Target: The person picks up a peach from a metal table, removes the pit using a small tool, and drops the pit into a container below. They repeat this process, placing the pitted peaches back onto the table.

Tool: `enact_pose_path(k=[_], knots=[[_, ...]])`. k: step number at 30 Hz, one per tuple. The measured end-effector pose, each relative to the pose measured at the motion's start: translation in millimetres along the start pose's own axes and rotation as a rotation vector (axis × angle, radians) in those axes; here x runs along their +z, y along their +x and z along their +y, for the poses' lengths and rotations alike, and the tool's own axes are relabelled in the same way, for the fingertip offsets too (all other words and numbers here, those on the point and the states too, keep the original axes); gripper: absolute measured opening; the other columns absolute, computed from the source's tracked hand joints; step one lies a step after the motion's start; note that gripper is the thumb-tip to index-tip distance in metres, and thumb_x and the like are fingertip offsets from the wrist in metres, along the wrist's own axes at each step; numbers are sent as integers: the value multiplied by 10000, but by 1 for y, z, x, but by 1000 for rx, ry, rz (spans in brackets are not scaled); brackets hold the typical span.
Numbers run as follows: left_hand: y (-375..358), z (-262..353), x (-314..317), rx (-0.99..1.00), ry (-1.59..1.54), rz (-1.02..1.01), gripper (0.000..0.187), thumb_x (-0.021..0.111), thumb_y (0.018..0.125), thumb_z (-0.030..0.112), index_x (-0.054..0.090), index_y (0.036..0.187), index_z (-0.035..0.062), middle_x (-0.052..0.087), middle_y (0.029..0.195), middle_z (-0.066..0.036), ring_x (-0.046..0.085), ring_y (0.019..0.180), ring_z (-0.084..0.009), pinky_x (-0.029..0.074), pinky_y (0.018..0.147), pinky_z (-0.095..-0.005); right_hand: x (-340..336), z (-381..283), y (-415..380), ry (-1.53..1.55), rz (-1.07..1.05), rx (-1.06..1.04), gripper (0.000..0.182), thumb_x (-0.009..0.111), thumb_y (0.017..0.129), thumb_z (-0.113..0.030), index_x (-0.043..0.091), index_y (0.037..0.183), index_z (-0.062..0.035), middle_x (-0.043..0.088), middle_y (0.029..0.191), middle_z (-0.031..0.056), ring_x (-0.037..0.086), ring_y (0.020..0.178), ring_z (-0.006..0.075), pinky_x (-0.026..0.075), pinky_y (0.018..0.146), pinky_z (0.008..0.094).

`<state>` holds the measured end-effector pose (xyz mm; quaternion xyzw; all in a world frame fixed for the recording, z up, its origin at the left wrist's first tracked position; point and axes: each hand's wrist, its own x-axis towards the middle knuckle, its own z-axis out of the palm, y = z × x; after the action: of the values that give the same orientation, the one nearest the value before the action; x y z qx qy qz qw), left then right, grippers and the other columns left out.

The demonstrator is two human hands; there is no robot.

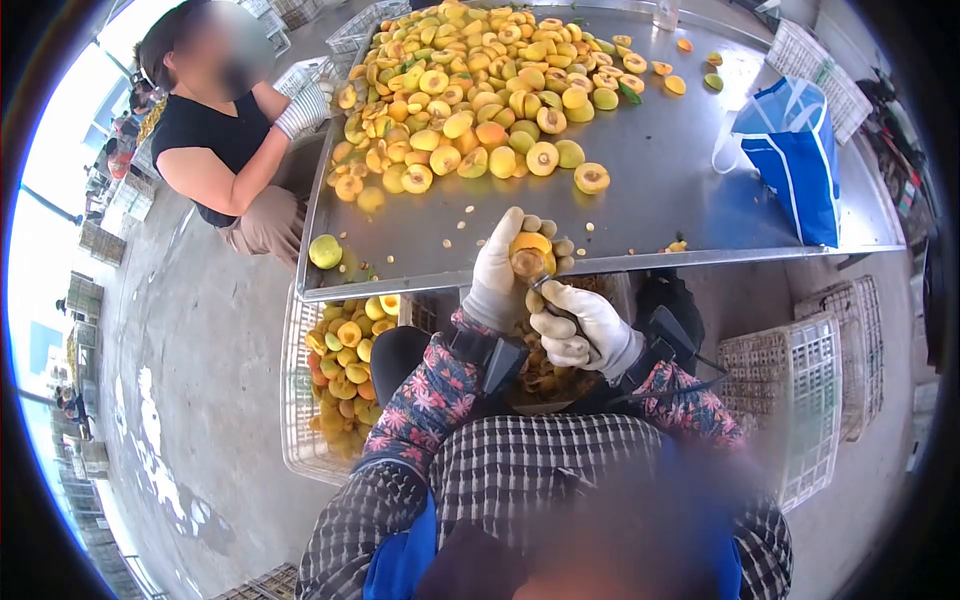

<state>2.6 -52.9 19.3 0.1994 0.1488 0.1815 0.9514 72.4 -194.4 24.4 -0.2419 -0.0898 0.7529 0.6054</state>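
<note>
My left hand [497, 275], in a white glove, is closed around a yellow peach half [530, 256] just past the table's near edge, its cut face turned up toward me. My right hand [592, 332], also gloved, grips a pitting tool [541, 283] with a dark handle; its metal end meets the fruit. Most of the handle is hidden by the fingers. Beyond both hands, a large heap of halved yellow peaches [470, 110] covers the left part of the metal table [660, 190]. Below them, a container of brownish scraps [545, 385] shows partly between my arms.
A crate of peach halves [300, 400] stands to the left below the table. A blue and white bag [800, 160] sits at the table's right. White crates [790, 390] stand on the right floor. A gloved co-worker [225, 140] is at the table's left side.
</note>
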Motion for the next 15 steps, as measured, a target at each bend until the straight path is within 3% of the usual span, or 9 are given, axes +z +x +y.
enact_pose_path(k=[3, 6, 7, 8, 9, 10, 11, 13, 15], knots=[[-3, -1, -5, 13, 205, 51, 296, 603, 952, 364, 597, 993, 71, 642, 961, -83, 658, 840, -291, 561, 762, -435, -5, -1, -16, -52, -88, 54, 309, 446, 1025, -373, 526, 951, -83, 409, 578, -24, 367, 377, 88, 269, 343, 229], [-6, 27, -38, 199, 657, 152, 342, 648, 934, 320, 624, 1030, -7, 680, 954, -103, 681, 790, -223, 556, 698, -316, -12, -4, -38, -340, 39, 98, 252, 484, 1022, -316, 533, 1023, -68, 413, 584, -28, 404, 392, 69, 312, 351, 217], [-22, 48, -34, 238, 865, 224, 330, 650, 937, 262, 627, 1059, -44, 692, 942, -101, 683, 811, -179, 538, 685, -269, -21, -5, -41, -670, 142, 158, 242, 483, 1014, -263, 520, 1132, -55, 444, 581, 12, 487, 436, 145, 413, 420, 259], [-34, 69, -46, 327, 1094, 197, 299, 647, 940, 222, 636, 1047, -57, 693, 909, -81, 659, 782, -141, 517, 668, -250, -55, 8, -38, -1306, -42, -205, 289, 497, 998, -273, 513, 1177, -46, 485, 591, 67, 548, 499, 213, 452, 470, 312], [-44, 94, -61, 405, 1451, 312, 296, 696, 890, 255, 688, 985, -26, 707, 839, -89, 633, 755, -122, 506, 676, -288, -59, 16, -39, -1593, -24, -246, 329, 504, 986, -273, 495, 1225, -46, 527, 635, 120, 588, 581, 275, 477, 533, 363], [-56, 118, -69, 375, 1630, 418, 307, 706, 868, 284, 703, 958, -10, 713, 827, -115, 658, 746, -168, 515, 700, -310, -63, 24, -40, -1880, 4, -290, 376, 511, 974, -274, 478, 1272, -46, 570, 679, 173, 627, 662, 336, 501, 596, 415], [-70, 139, -69, 363, 1860, 472, 329, 711, 849, 315, 708, 952, 3, 718, 824, -130, 683, 764, -238, 522, 724, -328, -41, 23, -47, -1814, 250, 28, 418, 512, 965, -264, 450, 1322, -55, 613, 756, 225, 646, 763, 389, 512, 672, 464], [-84, 169, -106, 125, 1990, 580, 458, 716, 812, 402, 672, 1125, 71, 665, 1136, -166, 640, 1046, -296, 490, 908, -389, -60, 29, -43, -1869, 248, 93, 467, 499, 960, -235, 386, 1384, -77, 639, 852, 247, 632, 793, 423, 491, 703, 501], [-75, 159, -85, 410, 2718, 615, 571, 710, 803, 427, 593, 1263, 110, 579, 1291, -167, 559, 1182, -315, 436, 1004, -400, -79, 31, -42, -1914, 184, 36, 493, 495, 957, -226, 354, 1407, -84, 639, 839, 239, 633, 791, 418, 490, 713, 491]])
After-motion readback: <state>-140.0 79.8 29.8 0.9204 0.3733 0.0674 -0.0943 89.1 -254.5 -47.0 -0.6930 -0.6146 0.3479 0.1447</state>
